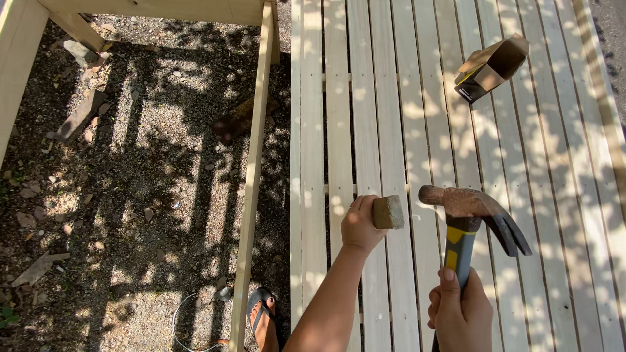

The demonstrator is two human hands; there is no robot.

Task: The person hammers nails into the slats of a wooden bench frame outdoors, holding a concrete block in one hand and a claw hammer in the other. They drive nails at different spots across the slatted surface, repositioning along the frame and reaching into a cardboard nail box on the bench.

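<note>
Left hand (pixel 360 225) gripping wooden block (pixel 388 212) on slats (pixel 391 130); right hand (pixel 460 309) clenching hammer (pixel 473 221)

bright sun | dappled leaf shadows | glare on pale slats (pixel 391 130) | sharp focus

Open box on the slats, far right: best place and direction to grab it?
The box lies on its side on the slats, its open mouth with flaps facing up-right and the dark closed end down-left. Probably best gripped across its two long side walls near the middle, coming from above; the flaps look too flimsy to hold.
</note>
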